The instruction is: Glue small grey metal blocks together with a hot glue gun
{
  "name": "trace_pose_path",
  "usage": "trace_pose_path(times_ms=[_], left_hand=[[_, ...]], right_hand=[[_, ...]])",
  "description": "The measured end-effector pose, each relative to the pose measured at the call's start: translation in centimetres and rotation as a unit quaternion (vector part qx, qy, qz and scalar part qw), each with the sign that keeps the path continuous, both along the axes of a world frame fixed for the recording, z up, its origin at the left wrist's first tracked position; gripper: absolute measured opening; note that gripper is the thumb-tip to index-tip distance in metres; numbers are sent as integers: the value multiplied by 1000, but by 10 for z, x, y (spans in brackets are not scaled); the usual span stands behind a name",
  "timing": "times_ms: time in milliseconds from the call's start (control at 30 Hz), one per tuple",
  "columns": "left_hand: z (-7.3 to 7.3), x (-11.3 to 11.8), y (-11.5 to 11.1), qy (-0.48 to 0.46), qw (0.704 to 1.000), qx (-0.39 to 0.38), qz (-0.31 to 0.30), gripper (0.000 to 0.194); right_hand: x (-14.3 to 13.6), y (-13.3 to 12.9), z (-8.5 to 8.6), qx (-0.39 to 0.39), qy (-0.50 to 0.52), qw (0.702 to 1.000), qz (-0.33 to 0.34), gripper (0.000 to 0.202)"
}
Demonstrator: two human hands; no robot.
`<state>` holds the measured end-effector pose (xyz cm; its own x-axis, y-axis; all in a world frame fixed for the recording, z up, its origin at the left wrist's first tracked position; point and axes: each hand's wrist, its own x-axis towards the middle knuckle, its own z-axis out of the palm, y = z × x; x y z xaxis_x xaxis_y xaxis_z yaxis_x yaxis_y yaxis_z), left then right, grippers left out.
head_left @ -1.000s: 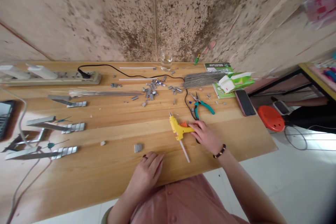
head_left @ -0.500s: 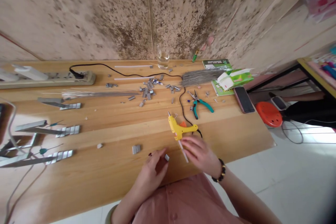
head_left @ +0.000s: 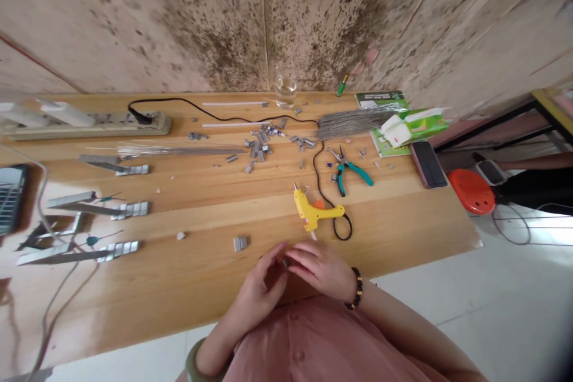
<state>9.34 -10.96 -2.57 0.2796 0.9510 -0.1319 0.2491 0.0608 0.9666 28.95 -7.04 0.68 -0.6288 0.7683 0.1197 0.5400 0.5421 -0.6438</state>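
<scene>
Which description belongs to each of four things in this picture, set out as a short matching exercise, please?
1. Glue gun
2. Pliers
3. Glass
4. Stool

A. red, with holes in its top
B. partly filled with clear liquid
C. yellow, with a black cord
D. teal-handled, handles spread apart

Pairs: 1-C, 2-D, 3-B, 4-A.

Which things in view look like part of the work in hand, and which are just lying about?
Likely part of the work:
small piece between left hand and right hand
yellow glue gun
paired grey blocks

Probably just lying about:
phone
green tissue pack
glass of water
</scene>
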Motion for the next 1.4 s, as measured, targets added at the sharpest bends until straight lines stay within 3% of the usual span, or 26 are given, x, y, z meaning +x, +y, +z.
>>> trace_pose_path(times_ms=[200, 367, 567, 733, 833, 1067, 1233, 1400], left_hand=[[14, 1, 3, -87, 995, -48, 22, 50], [14, -2, 2, -86, 995, -41, 31, 49], [2, -18, -3, 59, 992, 97, 55, 45], [-1, -36, -3, 192, 937, 280, 81, 43], [-5, -49, -1, 243, 907, 328, 104, 43], [-13, -75, 17, 347, 882, 296, 119, 52], [-13, -80, 30, 330, 895, 287, 90, 39], [-10, -81, 37, 301, 907, 283, 87, 23]], right_hand=[[-3, -1, 0, -62, 9, 998, -5, 28], [-6, -1, -1, -37, 20, 999, -30, 29], [-14, 1, -1, 31, -42, 998, -34, 27], [-26, 3, -9, 65, -125, 990, -23, 19], [-33, 5, -14, 58, -167, 984, -17, 15], [-40, 4, -22, 41, -173, 984, -20, 16], [-32, 4, -9, 35, -107, 993, -33, 24], [11, 20, 2, 119, -38, 979, -159, 27]])
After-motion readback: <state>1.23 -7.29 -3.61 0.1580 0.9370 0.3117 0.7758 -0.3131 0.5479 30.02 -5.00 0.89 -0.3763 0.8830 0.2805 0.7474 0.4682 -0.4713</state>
